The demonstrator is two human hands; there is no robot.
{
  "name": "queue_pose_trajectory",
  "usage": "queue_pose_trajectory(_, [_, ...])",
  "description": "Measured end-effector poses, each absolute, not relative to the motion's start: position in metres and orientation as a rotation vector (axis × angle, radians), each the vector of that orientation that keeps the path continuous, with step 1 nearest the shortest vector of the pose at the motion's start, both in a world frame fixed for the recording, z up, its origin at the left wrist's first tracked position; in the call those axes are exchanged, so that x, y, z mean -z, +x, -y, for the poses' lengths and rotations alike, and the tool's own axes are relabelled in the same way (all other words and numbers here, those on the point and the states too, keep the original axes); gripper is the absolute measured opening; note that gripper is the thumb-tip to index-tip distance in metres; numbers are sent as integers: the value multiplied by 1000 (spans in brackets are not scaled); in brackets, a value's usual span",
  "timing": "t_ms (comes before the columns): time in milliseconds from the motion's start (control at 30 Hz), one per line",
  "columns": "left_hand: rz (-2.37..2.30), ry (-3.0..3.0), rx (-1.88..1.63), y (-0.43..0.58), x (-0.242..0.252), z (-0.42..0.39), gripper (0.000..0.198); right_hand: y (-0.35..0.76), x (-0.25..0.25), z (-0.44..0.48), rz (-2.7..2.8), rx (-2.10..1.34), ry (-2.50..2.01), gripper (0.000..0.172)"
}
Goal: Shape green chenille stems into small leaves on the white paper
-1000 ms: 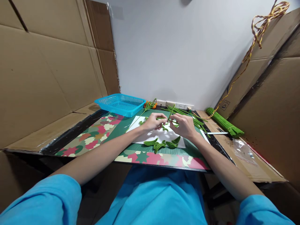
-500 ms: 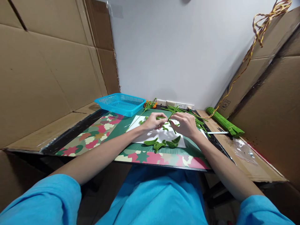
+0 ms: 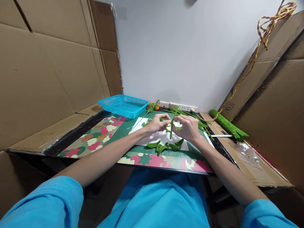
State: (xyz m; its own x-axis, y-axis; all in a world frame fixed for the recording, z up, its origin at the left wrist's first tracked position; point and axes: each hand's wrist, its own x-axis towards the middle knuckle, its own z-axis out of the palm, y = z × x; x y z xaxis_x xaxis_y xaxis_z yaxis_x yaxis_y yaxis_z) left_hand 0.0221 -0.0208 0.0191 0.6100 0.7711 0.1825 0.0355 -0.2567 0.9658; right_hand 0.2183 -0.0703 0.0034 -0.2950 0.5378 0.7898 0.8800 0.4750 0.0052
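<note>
A green pipe cleaner point(image 3: 171, 132) stands nearly upright between my two hands, leaning slightly right at its top. My left hand point(image 3: 156, 123) is closed in a pinch, its fingertips at the middle of the pipe cleaner. From the other side, the thumb and fingers of my right hand point(image 3: 189, 126) pinch it too. Beneath them, a white sheet of paper point(image 3: 144, 139) carries small bent green pieces. Several leaf shapes of looped green pipe cleaner point(image 3: 175, 147) lie along its near edge. My fingers partly hide the gripped spot.
A blue plastic basket point(image 3: 135, 110) sits at the back left, beside an orange flower point(image 3: 155, 106) on a green stem. Loose pipe cleaners point(image 3: 201, 124) lie behind my right hand. Farther right are a bundle of green pipe cleaners point(image 3: 228, 125), scissors-like white strip point(image 3: 222, 136) and a clear bag point(image 3: 249, 155).
The pipe cleaner between my fingers has turned; its lower end has swung left, and it now looks like one straight line. My hands have stayed almost in place.
</note>
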Motion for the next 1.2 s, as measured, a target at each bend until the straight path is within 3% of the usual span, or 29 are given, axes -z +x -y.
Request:
queue_pose_trajectory(567, [-665,1830,-883,25,-19,22,40,215,0,68,1986,593,-1158,12])
queue_pose_trajectory(833, [-684,1636,-862,22,-17,11,39,225,-1,63,1995,615,-1112,26])
queue_pose_trajectory(1200, [-639,1673,-775,21,-23,19,40,233,4,56,2039,661,-836,18])
